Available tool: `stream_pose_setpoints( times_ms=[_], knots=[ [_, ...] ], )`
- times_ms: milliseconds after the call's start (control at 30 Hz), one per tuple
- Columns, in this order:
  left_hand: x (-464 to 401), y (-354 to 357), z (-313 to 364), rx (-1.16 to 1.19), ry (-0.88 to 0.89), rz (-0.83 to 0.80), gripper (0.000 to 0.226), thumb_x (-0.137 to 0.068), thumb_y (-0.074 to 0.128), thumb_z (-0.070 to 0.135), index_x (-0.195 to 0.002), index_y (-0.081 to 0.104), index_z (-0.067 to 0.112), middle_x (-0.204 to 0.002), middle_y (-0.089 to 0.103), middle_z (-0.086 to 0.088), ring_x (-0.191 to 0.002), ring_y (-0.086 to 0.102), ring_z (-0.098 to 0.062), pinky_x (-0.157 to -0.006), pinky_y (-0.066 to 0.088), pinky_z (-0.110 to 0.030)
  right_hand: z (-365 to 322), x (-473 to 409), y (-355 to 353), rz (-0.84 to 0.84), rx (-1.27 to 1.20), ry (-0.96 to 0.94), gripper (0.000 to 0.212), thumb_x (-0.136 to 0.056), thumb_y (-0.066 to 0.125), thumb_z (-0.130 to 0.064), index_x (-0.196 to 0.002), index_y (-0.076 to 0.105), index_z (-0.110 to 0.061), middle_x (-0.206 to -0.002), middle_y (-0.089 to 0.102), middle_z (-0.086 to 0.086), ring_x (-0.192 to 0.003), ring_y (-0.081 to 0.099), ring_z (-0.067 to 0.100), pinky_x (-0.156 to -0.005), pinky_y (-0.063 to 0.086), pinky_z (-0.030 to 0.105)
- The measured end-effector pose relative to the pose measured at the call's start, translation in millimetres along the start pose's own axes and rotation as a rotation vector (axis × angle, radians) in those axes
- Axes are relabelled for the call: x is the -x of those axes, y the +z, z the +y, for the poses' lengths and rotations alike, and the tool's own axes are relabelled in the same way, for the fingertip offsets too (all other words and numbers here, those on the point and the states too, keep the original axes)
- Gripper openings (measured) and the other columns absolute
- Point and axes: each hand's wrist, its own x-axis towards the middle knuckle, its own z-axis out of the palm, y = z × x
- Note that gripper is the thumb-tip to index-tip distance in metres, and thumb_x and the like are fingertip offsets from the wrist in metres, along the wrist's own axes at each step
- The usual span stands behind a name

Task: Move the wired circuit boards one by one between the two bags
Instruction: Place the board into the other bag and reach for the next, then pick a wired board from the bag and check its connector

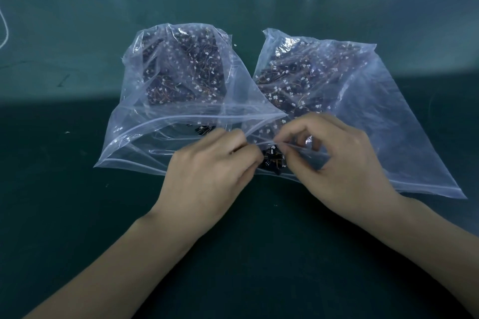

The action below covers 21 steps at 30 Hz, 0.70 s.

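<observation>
A small dark wired circuit board (272,160) is pinched between the curled fingertips of the left hand (207,171) and the right hand (337,160) at the near, overlapping mouths of the left bag (145,122) and the right bag (383,122), both seen lying on the green table (77,215) with heaps of boards at their far ends
</observation>
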Motion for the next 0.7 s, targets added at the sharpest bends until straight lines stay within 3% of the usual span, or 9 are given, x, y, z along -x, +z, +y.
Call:
stream_pose_setpoints(
  times_ms=[167,300,400,500,600,700],
  knots=[
    [3,-5,3,0.002,0.054,-0.065,0.019,-0.106,0.067,0.027,-0.094,0.081,0.025,-0.082,0.065,0.006,-0.072,0.064,-0.019,-0.050,0.048,-0.036,1,1,1,-0.022,-0.013,0.012,0.020,-0.090,0.078,-0.004,-0.100,0.073,-0.020,-0.093,0.066,-0.017,-0.086,0.060,0.009,-0.078,0.041,0.012],
    [5,-11,8,-0.031,0.047,-0.176,0.030,-0.107,0.053,0.039,-0.108,0.082,0.030,-0.083,0.063,0.010,-0.071,0.069,-0.016,-0.046,0.043,-0.029,-1,1,2,-0.060,-0.006,0.007,0.018,-0.090,0.078,-0.007,-0.099,0.074,-0.022,-0.092,0.065,-0.019,-0.085,0.061,0.011,-0.076,0.046,0.020],
    [8,-13,8,0.009,0.027,-0.222,0.033,-0.109,0.050,0.042,-0.120,0.079,0.032,-0.087,0.066,0.014,-0.069,0.070,-0.013,-0.045,0.048,-0.030,-1,2,2,-0.086,-0.002,0.018,0.017,-0.090,0.078,-0.009,-0.098,0.074,-0.023,-0.093,0.065,-0.021,-0.086,0.061,0.010,-0.074,0.050,0.026],
    [10,-14,2,0.123,-0.050,-0.135,0.022,-0.106,0.062,0.040,-0.100,0.081,0.031,-0.080,0.065,0.014,-0.062,0.062,-0.011,-0.046,0.045,-0.029,-1,2,2,-0.098,0.006,0.029,0.018,-0.089,0.078,-0.010,-0.098,0.073,-0.025,-0.091,0.063,-0.022,-0.085,0.060,0.010,-0.073,0.050,0.027],
    [8,-13,-8,0.115,-0.194,-0.009,0.037,-0.106,0.062,0.039,-0.073,0.062,0.022,-0.069,0.052,0.010,-0.062,0.048,-0.012,-0.049,0.039,-0.029,-1,2,2,-0.110,0.012,0.029,0.020,-0.088,0.078,-0.009,-0.097,0.072,-0.027,-0.089,0.059,-0.026,-0.085,0.060,0.009,-0.074,0.050,0.025],
    [8,-14,-25,0.034,-0.265,-0.010,0.029,-0.105,0.059,0.040,-0.083,0.063,0.022,-0.083,0.055,0.011,-0.080,0.050,-0.012,-0.064,0.044,-0.034,-2,2,2,-0.128,0.015,0.027,0.020,-0.088,0.078,-0.012,-0.095,0.070,-0.029,-0.089,0.059,-0.025,-0.087,0.061,0.010,-0.074,0.052,0.027]
  ],
)
